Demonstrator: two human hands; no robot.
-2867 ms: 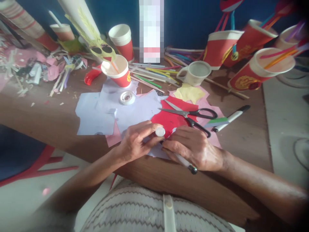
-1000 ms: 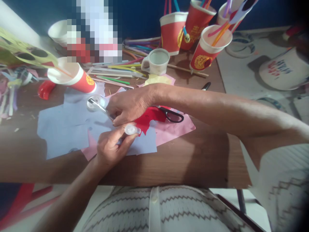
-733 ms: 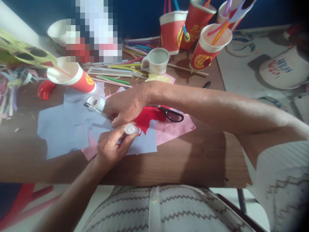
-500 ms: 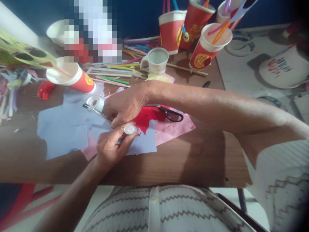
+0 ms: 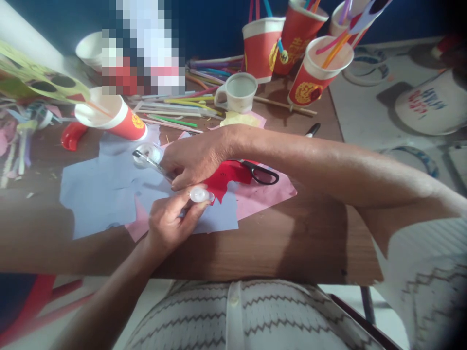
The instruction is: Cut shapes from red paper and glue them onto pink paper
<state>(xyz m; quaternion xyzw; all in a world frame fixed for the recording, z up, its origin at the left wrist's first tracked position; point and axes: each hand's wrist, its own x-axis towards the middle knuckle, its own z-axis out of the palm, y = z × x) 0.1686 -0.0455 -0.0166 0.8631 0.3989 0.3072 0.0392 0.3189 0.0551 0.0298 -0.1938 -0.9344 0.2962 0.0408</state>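
Between the thumb and fingers of my left hand (image 5: 170, 221) is a small whitish round plastic piece (image 5: 200, 194); its exact kind is unclear. My right hand (image 5: 193, 158) reaches across from the right, its fingers closed around a clear pen (image 5: 149, 161) with a dark end pointing left. Both hands nearly meet above blue paper (image 5: 98, 194). Right beside them lies a cut piece of red paper (image 5: 233, 177), with the black handle of scissors (image 5: 263, 174) on it. Behind the pen sits a white ring-shaped object (image 5: 148, 151). Pink paper (image 5: 270, 197) shows underneath.
A red paper cup (image 5: 129, 124) leans at left near a red object (image 5: 73, 136). Behind stand a white mug (image 5: 242, 95), coloured sticks (image 5: 182, 109) and several red cups (image 5: 310, 78) holding straws. A black-capped marker (image 5: 313, 130) lies past my right forearm.
The view has shifted slightly. The pen's dark end has swung a little up and right, over the white ring-shaped object. My left hand keeps its hold on the whitish piece.
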